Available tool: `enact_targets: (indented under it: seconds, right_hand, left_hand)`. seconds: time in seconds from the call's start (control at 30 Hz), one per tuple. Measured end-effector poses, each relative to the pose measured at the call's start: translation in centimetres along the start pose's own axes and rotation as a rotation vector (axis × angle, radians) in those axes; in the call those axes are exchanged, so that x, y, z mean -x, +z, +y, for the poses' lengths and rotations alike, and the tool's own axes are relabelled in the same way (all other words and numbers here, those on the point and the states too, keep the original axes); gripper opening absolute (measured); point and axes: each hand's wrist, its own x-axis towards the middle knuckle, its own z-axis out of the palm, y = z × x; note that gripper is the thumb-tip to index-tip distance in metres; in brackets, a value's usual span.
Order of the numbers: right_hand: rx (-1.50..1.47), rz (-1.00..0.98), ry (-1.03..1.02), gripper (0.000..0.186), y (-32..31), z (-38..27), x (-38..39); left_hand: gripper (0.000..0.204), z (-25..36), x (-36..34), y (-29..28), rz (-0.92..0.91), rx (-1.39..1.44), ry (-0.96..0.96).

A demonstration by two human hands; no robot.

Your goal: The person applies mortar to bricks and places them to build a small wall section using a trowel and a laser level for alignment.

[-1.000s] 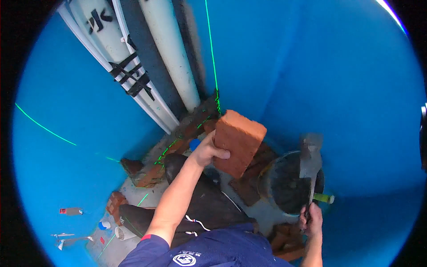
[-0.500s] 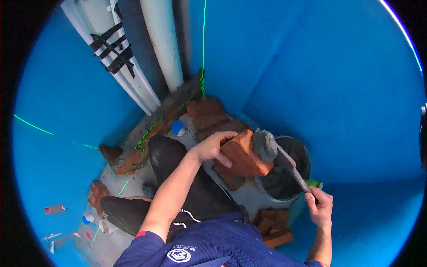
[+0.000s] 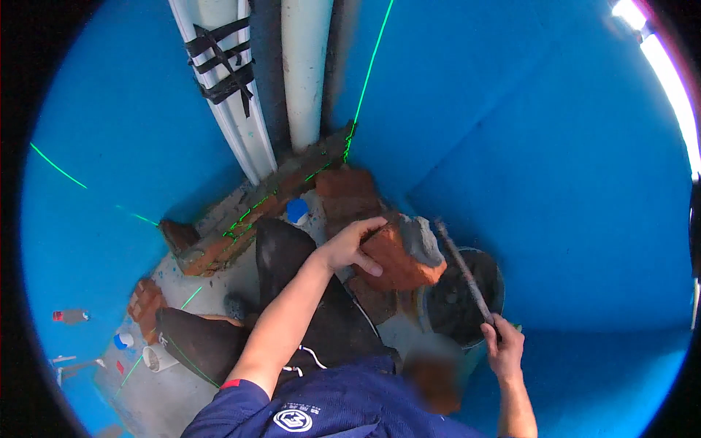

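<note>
**Mortar sits on the brick's end, trowel just beside it**

The orange-red brick (image 3: 398, 261) is held up in front of the person, left of the bucket, with a thick grey dab of mortar (image 3: 422, 241) on its far-right end. The left hand (image 3: 353, 248) is part open, spread to the brick's width, and grips it with the thumb on the near face. The right hand (image 3: 504, 343) is closed around the handle of a trowel (image 3: 469, 286), whose blade shows nearly edge-on close to the mortar; whether they touch, I cannot tell.

The step in hand looks like buttering that end of the brick. The next move seems to call for a steady left grip and a turned blade, to press and trim the mortar without knocking it off.

Below the trowel stands the round bucket (image 3: 502, 288), with dark grey mix inside. Other bricks (image 3: 345, 188) lie beyond the left hand. Farther out are a low brick course (image 3: 244, 228), a pale upright pipe (image 3: 304, 73) and blue walls (image 3: 555, 168).
</note>
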Motion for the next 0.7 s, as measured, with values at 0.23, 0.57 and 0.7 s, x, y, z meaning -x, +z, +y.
enact_targets:
  seconds: [0.23, 0.57, 0.7]
  right_hand:
    - [-0.211, 0.072, 0.088, 0.028, 1.4, -1.9, 0.4]
    - [-0.071, -0.031, -0.168, 0.032, 4.0, -3.6, -1.6]
    - [-0.009, -0.094, -0.211, 0.031, 3.5, -4.2, -2.0]
  left_hand:
    - [0.076, -0.4, 0.7, -0.8, 0.222, -0.245, 0.114]
    - [0.066, -0.9, 0.3, -0.2, 0.319, -0.394, 0.169]
    - [0.066, -0.9, 0.4, -0.7, 0.355, -0.373, 0.171]
